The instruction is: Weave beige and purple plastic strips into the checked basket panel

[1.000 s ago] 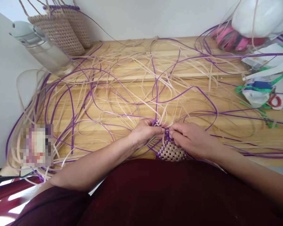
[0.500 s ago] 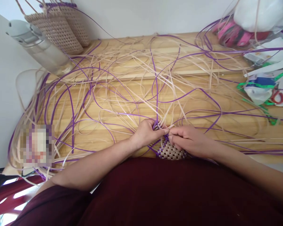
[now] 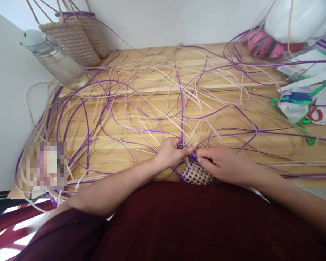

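A small woven piece (image 3: 197, 173) in beige and purple lies against the maroon shirt at the table's front edge. My left hand (image 3: 170, 153) is closed on its upper left part, thumb pointing right. Close by on the right, my right hand (image 3: 220, 163) has its thumb and fingers pinched at the purple edge of the weave; what lies between the fingertips is too small to make out. Long beige strands and a purple strand (image 3: 182, 108) fan out from the piece over the wooden table (image 3: 149, 145).
At the back left stand a clear bottle (image 3: 59, 65) and woven bags (image 3: 70, 36). To the right are a white plastic bag (image 3: 288, 18), a pink item (image 3: 260, 43), green ties and red scissor handles (image 3: 316, 114). A blurred patch (image 3: 46, 166) covers something at left.
The view has shifted slightly, so the background sits a little lower. My right hand has moved slightly right, its fingertips now a little farther from my left thumb.
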Available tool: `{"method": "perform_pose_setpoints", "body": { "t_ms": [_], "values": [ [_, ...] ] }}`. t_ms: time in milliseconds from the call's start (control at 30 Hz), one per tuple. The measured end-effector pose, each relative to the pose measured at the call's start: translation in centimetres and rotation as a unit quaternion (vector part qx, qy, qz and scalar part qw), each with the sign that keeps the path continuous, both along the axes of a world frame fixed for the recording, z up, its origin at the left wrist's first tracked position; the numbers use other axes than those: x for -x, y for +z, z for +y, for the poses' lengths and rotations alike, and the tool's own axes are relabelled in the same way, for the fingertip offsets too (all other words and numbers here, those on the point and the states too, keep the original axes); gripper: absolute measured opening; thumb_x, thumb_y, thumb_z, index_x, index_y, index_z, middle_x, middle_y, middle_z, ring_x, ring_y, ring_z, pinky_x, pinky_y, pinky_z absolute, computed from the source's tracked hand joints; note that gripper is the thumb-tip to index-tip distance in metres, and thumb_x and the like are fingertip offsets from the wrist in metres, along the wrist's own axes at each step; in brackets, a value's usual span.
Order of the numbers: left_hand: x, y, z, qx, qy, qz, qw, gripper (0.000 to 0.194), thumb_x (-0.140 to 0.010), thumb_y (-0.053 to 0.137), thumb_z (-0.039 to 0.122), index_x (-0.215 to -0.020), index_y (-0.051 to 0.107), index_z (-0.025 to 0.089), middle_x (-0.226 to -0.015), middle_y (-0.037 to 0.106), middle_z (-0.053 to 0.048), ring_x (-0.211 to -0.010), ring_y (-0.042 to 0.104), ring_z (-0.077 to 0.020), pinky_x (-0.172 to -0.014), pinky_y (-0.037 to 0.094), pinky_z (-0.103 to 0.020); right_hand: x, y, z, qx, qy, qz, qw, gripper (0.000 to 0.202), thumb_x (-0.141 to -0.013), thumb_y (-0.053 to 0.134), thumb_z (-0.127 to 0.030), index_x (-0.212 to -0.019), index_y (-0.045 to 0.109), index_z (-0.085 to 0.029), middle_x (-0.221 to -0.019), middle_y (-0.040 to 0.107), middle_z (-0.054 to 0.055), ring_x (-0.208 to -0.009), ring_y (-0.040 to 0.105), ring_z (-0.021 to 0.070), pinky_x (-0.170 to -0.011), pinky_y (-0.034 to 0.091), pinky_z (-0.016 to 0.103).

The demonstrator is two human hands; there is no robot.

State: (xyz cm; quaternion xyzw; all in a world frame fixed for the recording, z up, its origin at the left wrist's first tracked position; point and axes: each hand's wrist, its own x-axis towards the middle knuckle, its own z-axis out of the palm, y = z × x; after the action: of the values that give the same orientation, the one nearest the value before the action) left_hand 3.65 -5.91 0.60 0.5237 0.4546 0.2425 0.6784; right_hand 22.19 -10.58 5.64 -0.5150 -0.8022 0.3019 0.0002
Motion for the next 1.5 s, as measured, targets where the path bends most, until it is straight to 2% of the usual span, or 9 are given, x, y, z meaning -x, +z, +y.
{"method": "perform_pose_setpoints", "body": {
  "t_ms": [167, 333, 467, 667, 800, 1100, 1300, 1400, 1500],
  "values": [
    [-0.2, 0.4, 0.0, 0.091, 0.033, -0.103, 0.990, 0.035, -0.060, 0.084, 0.034, -0.065, 0.056, 0.015, -0.056, 0.050, 0.005, -0.049, 0.046, -0.0069, -0.054, 0.048, -0.023, 0.5, 1.4, -1.4, -0.254, 0.030, -0.012, 0.967, 0.029, -0.093, 0.057, -0.039, -0.113, 0.061, -0.018, -0.106, 0.065, 0.010, -0.102, 0.055, 0.0258, -0.091, 0.039, 0.041],
    [0.1, 0.3, 0.2, 0.056, 0.032, -0.100, 0.993, 0.027, -0.064, 0.079, 0.033, -0.065, 0.060, 0.013, -0.061, 0.057, 0.002, -0.053, 0.049, -0.0079, -0.051, 0.040, -0.021, 1.9, 0.7, -2.2, -0.255, 0.092, -0.035, 0.962, 0.019, -0.091, 0.057, -0.023, -0.108, 0.064, -0.021, -0.093, 0.065, 0.007, -0.093, 0.056, 0.0246, -0.083, 0.041, 0.041],
    [0.3, 0.1, 0.3, 0.035, 0.028, -0.074, 0.996, 0.022, -0.065, 0.078, 0.028, -0.067, 0.065, 0.012, -0.063, 0.060, 0.000, -0.055, 0.052, -0.0088, -0.051, 0.039, -0.021, 1.8, 0.8, -2.2, -0.270, 0.102, -0.003, 0.958, 0.033, -0.090, 0.043, -0.006, -0.116, 0.061, -0.017, -0.100, 0.065, 0.009, -0.090, 0.059, 0.0196, -0.080, 0.047, 0.034],
    [0.1, 0.4, 0.4, 0.107, 0.045, -0.098, 0.988, 0.017, -0.064, 0.079, 0.018, -0.070, 0.065, 0.012, -0.070, 0.065, -0.001, -0.065, 0.062, -0.0123, -0.064, 0.054, -0.025, 0.0, 2.2, -0.8, -0.330, 0.157, -0.089, 0.927, 0.025, -0.094, 0.047, -0.015, -0.110, 0.065, -0.017, -0.101, 0.065, 0.010, -0.094, 0.059, 0.0241, -0.079, 0.048, 0.036],
    [0.1, 0.5, 0.5, 0.111, 0.043, -0.091, 0.989, 0.019, -0.062, 0.082, 0.019, -0.068, 0.065, 0.012, -0.070, 0.065, -0.001, -0.066, 0.063, -0.0126, -0.065, 0.056, -0.025, -0.4, 1.7, 0.6, -0.256, 0.168, -0.102, 0.947, 0.021, -0.094, 0.047, -0.018, -0.086, 0.067, -0.017, -0.087, 0.064, 0.008, -0.083, 0.058, 0.0228, -0.075, 0.045, 0.036],
    [0.1, 0.8, 0.7, 0.152, 0.054, -0.100, 0.982, 0.033, -0.057, 0.088, 0.030, -0.074, 0.069, 0.009, -0.074, 0.067, -0.005, -0.068, 0.063, -0.0124, -0.063, 0.057, -0.024, -0.5, 0.3, 4.3, -0.064, -0.022, -0.001, 0.998, 0.021, -0.090, 0.055, -0.035, -0.085, 0.070, -0.022, -0.074, 0.070, -0.001, -0.063, 0.058, 0.0122, -0.059, 0.036, 0.026],
    [0.3, 0.8, 0.7, 0.128, 0.028, -0.105, 0.986, 0.025, -0.060, 0.084, 0.022, -0.075, 0.070, 0.008, -0.073, 0.067, -0.005, -0.066, 0.063, -0.0112, -0.064, 0.055, -0.023, -0.5, -0.3, 5.7, -0.050, -0.008, 0.023, 0.998, 0.020, -0.088, 0.058, -0.033, -0.079, 0.070, -0.021, -0.065, 0.067, -0.002, -0.054, 0.054, 0.0107, -0.054, 0.034, 0.025],
    [0.2, 0.7, 0.7, 0.140, 0.049, -0.102, 0.984, 0.018, -0.060, 0.081, 0.014, -0.073, 0.069, 0.008, -0.071, 0.067, -0.005, -0.063, 0.062, -0.0102, -0.064, 0.055, -0.024, -1.6, 0.4, 6.1, -0.206, 0.039, -0.001, 0.978, 0.019, -0.091, 0.056, -0.030, -0.085, 0.072, -0.021, -0.082, 0.072, 0.003, -0.073, 0.061, 0.0164, -0.069, 0.041, 0.030],
    [0.1, 0.8, 0.7, 0.161, 0.063, -0.102, 0.980, 0.018, -0.058, 0.080, 0.012, -0.071, 0.069, 0.007, -0.072, 0.067, -0.006, -0.064, 0.063, -0.0113, -0.064, 0.056, -0.025, -2.8, 1.7, 5.2, -0.421, 0.023, -0.042, 0.906, 0.016, -0.092, 0.059, -0.029, -0.090, 0.073, -0.021, -0.100, 0.072, 0.006, -0.093, 0.060, 0.0230, -0.088, 0.041, 0.038]
  ]
}}
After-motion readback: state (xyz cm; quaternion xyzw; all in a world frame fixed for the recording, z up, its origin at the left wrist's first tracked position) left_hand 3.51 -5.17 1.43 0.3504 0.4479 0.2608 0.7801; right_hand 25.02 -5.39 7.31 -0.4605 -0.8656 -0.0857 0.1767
